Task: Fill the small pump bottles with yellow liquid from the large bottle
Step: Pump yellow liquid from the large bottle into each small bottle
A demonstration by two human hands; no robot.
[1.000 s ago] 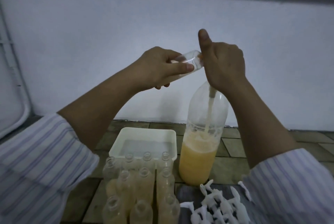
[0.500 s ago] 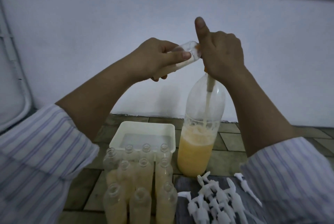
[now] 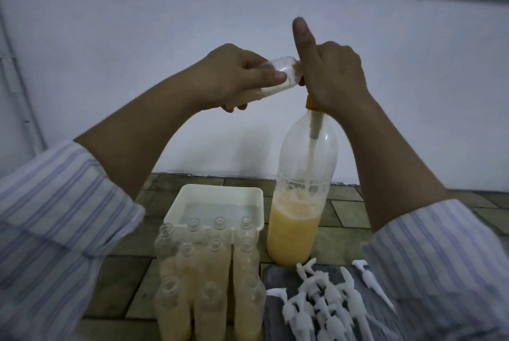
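The step in hand looks like dispensing: high in the middle of the frame the left hand (image 3: 237, 76) pinches a small pump bottle (image 3: 91, 72) tipped on its side, its mouth set against the spout of the orange pump top that the right hand (image 3: 334, 76) grips with curled fingers, thumb standing straight up. That pump sits on the large bottle (image 3: 301, 189), which stands right of centre on the tiled floor (image 3: 349, 211), roughly its lower third holding frothy yellow liquid, a dip tube running down inside. The held bottle shows only a pale layer along its lower side, so it seems far from full. The next move probably calls for pressing the pump down while keeping mouth and spout touching, so nothing dribbles over the fingers. At lower centre a cluster of open small bottles (image 3: 209, 280) stands packed together, most of them filled to some level with the yellow liquid, though the levels are hard to read. Just behind them sits a white square tub (image 3: 217, 192); its contents I cannot make out. At lower right white pump heads (image 3: 325, 305) lie heaped on a dark cloth
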